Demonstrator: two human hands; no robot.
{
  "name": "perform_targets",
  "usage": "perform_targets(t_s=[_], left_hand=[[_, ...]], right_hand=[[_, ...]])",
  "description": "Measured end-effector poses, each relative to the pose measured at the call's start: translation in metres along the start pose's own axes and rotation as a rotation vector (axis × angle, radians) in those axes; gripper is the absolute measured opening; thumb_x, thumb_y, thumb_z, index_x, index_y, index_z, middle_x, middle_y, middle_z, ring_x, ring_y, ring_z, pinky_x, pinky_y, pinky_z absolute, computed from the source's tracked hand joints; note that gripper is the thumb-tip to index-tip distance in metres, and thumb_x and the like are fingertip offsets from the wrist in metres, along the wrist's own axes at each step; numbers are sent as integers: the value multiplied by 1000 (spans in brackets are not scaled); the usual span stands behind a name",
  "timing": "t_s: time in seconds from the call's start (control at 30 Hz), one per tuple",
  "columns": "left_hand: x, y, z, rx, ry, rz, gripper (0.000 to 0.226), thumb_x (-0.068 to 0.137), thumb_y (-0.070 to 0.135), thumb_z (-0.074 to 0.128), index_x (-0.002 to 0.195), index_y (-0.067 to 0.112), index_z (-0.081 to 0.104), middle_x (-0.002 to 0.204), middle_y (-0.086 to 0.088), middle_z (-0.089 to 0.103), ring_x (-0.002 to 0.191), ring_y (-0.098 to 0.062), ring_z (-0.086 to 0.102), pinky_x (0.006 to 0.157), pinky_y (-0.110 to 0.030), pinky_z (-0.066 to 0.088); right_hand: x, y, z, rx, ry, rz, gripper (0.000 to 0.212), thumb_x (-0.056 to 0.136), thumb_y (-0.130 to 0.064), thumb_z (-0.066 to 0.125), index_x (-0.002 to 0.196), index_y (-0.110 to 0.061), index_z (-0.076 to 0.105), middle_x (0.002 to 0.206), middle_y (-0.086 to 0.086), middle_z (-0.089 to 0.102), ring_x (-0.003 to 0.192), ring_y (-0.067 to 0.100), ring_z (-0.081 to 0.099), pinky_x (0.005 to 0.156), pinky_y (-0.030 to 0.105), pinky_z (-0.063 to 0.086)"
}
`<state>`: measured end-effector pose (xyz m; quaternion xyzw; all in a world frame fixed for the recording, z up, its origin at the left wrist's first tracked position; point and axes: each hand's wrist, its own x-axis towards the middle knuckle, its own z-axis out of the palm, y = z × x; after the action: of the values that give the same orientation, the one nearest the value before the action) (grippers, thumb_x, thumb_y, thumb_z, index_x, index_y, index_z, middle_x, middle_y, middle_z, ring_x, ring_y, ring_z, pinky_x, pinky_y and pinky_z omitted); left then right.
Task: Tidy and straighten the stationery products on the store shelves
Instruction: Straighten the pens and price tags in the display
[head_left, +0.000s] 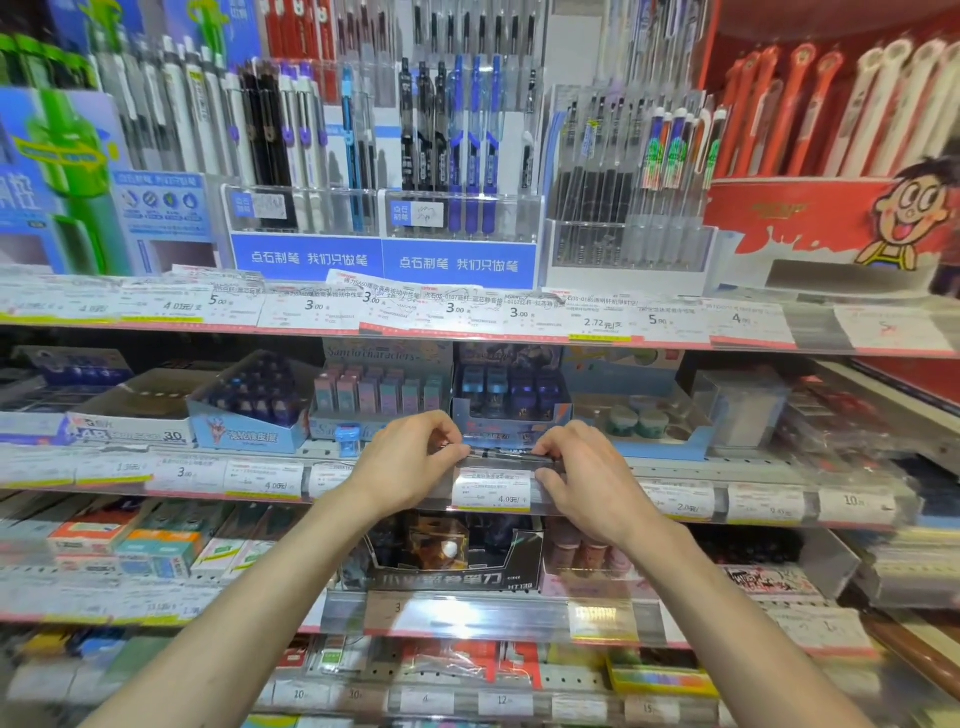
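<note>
Pinching the clear price-tag strip (493, 486) at the shelf edge, both hands, left (410, 457) and right (582, 480), fingers curled.

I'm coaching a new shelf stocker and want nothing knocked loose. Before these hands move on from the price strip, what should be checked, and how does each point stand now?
1. Left hand has a hold on the clear plastic price strip: ok, fingers curled at its top edge.
2. Right hand has a hold too: ok, same edge.
3. White 4.00 price label sits straight: ok, roughly level between the hands.
4. Strip is clipped fully to the shelf: cannot tell.
5. Small blue item beside the left hand is out of the way: ok, apart from it.
6. Overlapping price labels on the upper shelf lie tidy: not ok, tilted.
</note>
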<state>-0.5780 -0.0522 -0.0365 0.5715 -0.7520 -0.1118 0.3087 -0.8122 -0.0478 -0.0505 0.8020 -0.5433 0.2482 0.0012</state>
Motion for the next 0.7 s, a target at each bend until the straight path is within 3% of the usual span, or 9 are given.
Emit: perform_targets(t_s=[0.13,0.33,0.5,0.7], left_hand=[[-2,2,1,-135,71,-24,15,88,39,69,95,27,64,85,15,63,59,3,55,56,-15,38],[-6,11,-1,-275,113,-31,15,88,39,70,99,30,71,91,15,69,84,-8,62,74,-25,50],[-9,18,-4,-358,153,-22,9,87,38,71,94,32,72,90,16,71,85,-5,62,76,-24,50],[-21,25,-18,-339,197,19,6,88,42,69,89,37,72,89,22,70,81,-2,62,69,-11,45]], right_hand=[[1,-1,-3,14,16,-4,26,92,-27,63,116,-23,55,105,-9,48,107,16,49,91,28,38],[1,-2,-13,-11,58,-46,23,95,-32,56,117,-26,60,115,-7,62,108,19,51,97,35,39],[7,0,-30,-22,110,-106,20,97,-37,54,113,-28,62,110,-8,64,99,19,55,92,34,42],[14,-2,-42,1,123,-254,21,96,-36,56,113,-27,64,106,-10,63,97,18,56,91,35,45]])
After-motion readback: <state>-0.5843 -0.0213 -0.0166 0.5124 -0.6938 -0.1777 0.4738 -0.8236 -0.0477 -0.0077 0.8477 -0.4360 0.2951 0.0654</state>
